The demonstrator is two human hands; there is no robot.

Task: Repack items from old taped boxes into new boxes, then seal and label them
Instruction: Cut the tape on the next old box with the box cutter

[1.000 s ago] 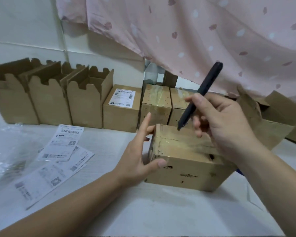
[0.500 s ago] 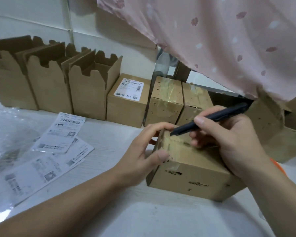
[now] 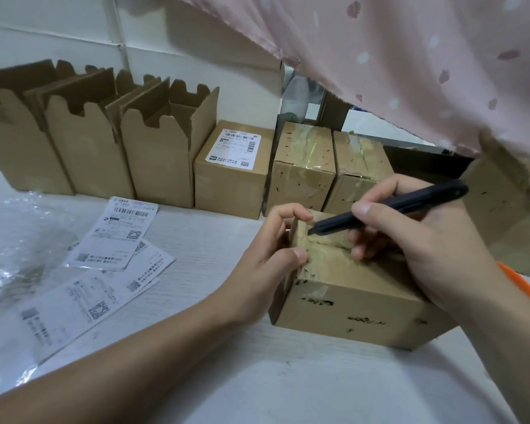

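1. The old taped box (image 3: 358,301) sits on the table right of centre. The left hand (image 3: 266,264) curls round its left end, thumb pressed on the top edge.
2. The right hand (image 3: 426,246) grips a black cutter (image 3: 389,209), fingers wrapped round it, tip touching the tape seam.
3. The task looks early. One labelled box (image 3: 230,169) is sealed, two taped boxes (image 3: 303,175) are unopened, three open new boxes (image 3: 153,154) hide their insides, and loose labels (image 3: 117,234) lie unused.
4. Around this are the white table (image 3: 257,377), a pale wall (image 3: 43,26) and a pink curtain (image 3: 410,56) overhead.
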